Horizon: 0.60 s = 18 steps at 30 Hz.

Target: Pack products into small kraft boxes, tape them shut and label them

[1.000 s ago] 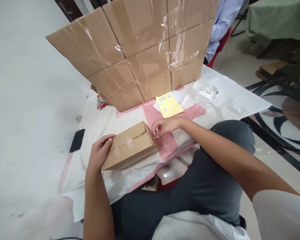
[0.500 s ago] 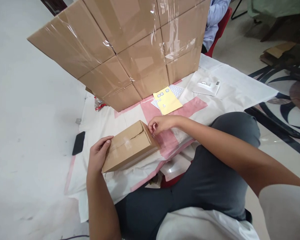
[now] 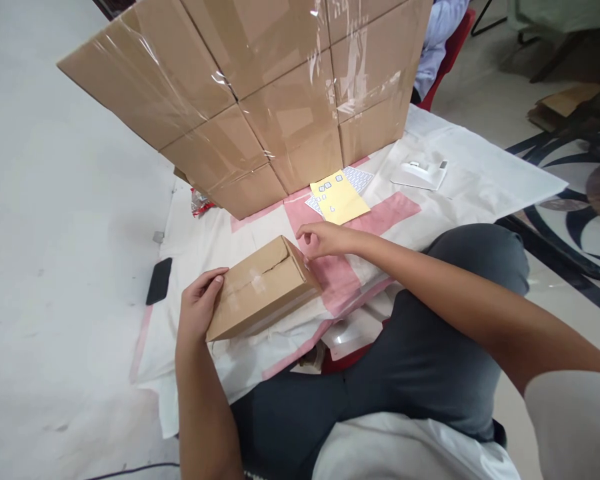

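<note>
A small cardboard box [image 3: 250, 291] lies on the cloth-covered table in front of me, its top seam partly torn open and a strip of clear tape across the middle. My left hand [image 3: 200, 300] grips the box's left end, thumb on top and fingers over the far edge. Just beyond the right end is my right hand [image 3: 321, 240], its index finger bent and its fingers curled in. Something clear and shiny shows below those fingers by the box's end; whether they hold it is too small to tell.
Behind stands a tall wall of taped cardboard boxes [image 3: 290, 113]. Before it lie a yellow sticker sheet [image 3: 347, 202] and a white tape dispenser [image 3: 420, 175]. A black phone [image 3: 159, 281] rests at the left edge, near a red-and-silver packet [image 3: 200, 202]. Another person's sleeve [image 3: 437, 40] shows behind.
My right hand has lifted slightly up and away from the box's right end, its index finger now raised. The left hand keeps its grip on the box. The view has shifted a little.
</note>
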Motion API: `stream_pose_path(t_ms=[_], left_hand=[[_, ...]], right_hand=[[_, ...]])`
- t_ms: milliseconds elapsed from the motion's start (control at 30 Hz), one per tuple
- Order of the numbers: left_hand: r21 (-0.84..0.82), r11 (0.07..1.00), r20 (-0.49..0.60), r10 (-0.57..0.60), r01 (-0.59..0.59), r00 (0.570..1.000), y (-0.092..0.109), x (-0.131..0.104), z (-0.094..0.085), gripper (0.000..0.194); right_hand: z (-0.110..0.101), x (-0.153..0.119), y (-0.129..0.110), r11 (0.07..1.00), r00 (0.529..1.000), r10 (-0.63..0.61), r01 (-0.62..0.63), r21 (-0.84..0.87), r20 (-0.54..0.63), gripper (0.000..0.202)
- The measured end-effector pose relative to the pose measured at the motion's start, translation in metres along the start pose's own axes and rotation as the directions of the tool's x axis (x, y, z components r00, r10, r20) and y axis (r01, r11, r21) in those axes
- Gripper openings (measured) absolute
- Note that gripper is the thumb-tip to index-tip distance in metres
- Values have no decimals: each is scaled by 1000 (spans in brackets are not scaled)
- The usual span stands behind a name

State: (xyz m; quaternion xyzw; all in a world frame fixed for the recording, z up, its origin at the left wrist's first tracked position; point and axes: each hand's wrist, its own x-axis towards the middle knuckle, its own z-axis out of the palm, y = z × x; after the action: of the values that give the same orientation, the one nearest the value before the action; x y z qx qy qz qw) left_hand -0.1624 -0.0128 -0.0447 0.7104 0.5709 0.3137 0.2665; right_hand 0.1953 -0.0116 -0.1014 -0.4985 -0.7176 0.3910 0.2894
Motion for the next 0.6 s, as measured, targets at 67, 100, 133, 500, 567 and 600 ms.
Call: stream_pose_path(t_ms=[67, 100, 133, 500, 567, 600], left_hand=[[-12, 1000, 1, 12, -12, 1000, -2, 0, 0, 36], [-18, 1000, 2, 16, -16, 1000, -2, 0, -1, 35], [-23, 1000, 7, 17, -17, 1000, -3, 1, -1, 35], [16, 1000, 19, -1, 1, 1000, 2, -1, 0, 39], [19, 1000, 36, -7, 7, 999, 0, 0, -3, 40], [24, 1000, 45, -8, 7, 999, -1, 1, -5, 40]], right_hand=[[0, -4, -1, 1000, 993, 8, -11, 27, 116, 70], [0, -6, -2, 999, 985, -7, -1, 43, 174, 73], [0, -7, -2, 998, 974, -32, 19, 58, 224, 74], [-1, -3, 1, 991, 966, -133, 122, 64, 222, 60], [1, -9, -8, 987, 942, -155, 135, 89, 296, 83], [3, -13, -15, 985, 929, -165, 141, 96, 331, 100]])
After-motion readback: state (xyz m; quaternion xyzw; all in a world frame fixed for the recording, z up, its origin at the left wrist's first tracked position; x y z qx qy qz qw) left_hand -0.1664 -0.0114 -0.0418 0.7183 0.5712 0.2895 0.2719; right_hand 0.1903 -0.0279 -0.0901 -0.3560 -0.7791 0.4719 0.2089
